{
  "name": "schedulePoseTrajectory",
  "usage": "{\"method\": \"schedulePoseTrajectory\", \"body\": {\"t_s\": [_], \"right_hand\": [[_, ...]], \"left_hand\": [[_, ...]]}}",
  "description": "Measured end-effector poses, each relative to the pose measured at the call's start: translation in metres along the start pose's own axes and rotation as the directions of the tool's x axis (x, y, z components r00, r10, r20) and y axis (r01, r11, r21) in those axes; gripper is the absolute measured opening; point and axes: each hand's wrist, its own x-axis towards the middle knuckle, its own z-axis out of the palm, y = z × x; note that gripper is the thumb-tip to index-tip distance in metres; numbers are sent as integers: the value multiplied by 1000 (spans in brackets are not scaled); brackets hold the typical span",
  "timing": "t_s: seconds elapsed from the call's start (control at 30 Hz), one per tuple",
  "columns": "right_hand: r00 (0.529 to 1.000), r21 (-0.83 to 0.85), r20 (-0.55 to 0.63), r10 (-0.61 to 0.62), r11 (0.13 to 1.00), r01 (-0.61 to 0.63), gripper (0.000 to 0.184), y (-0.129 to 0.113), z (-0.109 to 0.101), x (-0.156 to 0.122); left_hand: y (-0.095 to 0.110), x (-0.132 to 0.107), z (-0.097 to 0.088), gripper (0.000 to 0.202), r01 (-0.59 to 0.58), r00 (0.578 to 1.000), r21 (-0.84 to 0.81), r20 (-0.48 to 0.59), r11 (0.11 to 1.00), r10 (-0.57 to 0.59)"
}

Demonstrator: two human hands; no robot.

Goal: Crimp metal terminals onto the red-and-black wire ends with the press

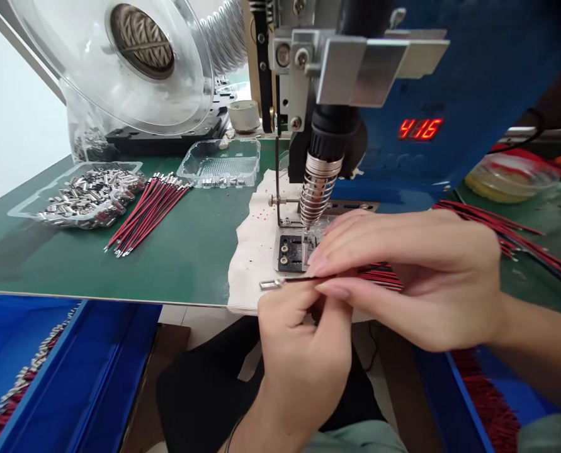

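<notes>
From where I stand, the right hand point(454, 283) pinches the wire point(303, 279) in front of the spring-wrapped tool point(318, 189); the left hand point(303, 355) curls closed beneath, its grip hidden; keep the metal connector point(271, 285) level and fingertips point(318, 265) clear of the tool.

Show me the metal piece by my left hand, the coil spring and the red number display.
Metal piece point(271, 285): head view, its middle.
Coil spring point(322, 180): head view, middle coils.
Red number display point(420, 129): head view, middle digit.

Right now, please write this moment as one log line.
left hand: touching wire; right hand: pinching wire; metal piece: wire end; display: 416
</notes>
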Motion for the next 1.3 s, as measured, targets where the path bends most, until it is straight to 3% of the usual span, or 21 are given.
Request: {"method": "schedulePoseTrajectory", "body": {"t_s": [0.07, 0.17, 0.23, 0.33, 0.43, 0.53, 0.6, 0.8, 0.97, 1.13, 1.3], "right_hand": [[999, -82, -27, 20, 996, -22, 15, 3, -5, 1], [992, -281, -127, 7, 959, -43, 28, 12, -17, 2], [992, -355, -121, -41, 935, -5, 31, 22, -23, 3], [998, -427, -57, -6, 904, -19, 32, 36, -29, 2], [990, -431, 29, 138, 895, -113, 30, 47, -31, 1], [950, -391, 131, 284, 895, -214, 27, 54, -34, 2], [934, -390, 162, 317, 890, -234, 25, 57, -35, 3], [923, -365, 267, 275, 916, -167, 27, 56, -37, 5], [873, -374, 393, 288, 917, -134, 34, 48, -36, 3], [899, -401, 398, 181, 916, -7, 33, 43, -38, 2], [898, -454, 403, 179, 891, 26, 29, 40, -43, 2]], "left_hand": [[1, 1, -11, 45, 27, 1000, 48, -5, 998, -27], [2, 11, -37, 39, 133, 986, 121, -118, 984, -119], [2, 24, -57, 39, 176, 975, 182, -166, 968, -146], [-2, 45, -84, 40, 130, 991, 335, -46, 933, -122], [-9, 60, -99, 41, 96, 992, 372, 42, 923, -120], [-15, 66, -105, 44, 131, 984, 326, 75, 936, -164], [-16, 67, -107, 44, 159, 972, 319, 113, 934, -204], [-13, 68, -114, 43, 244, 948, 321, 120, 915, -295], [-11, 65, -113, 41, 188, 956, 361, 147, 913, -255], [-9, 65, -106, 43, 152, 969, 351, 129, 924, -209], [-6, 68, -102, 44, 171, 950, 336, 193, 926, -245]]}}
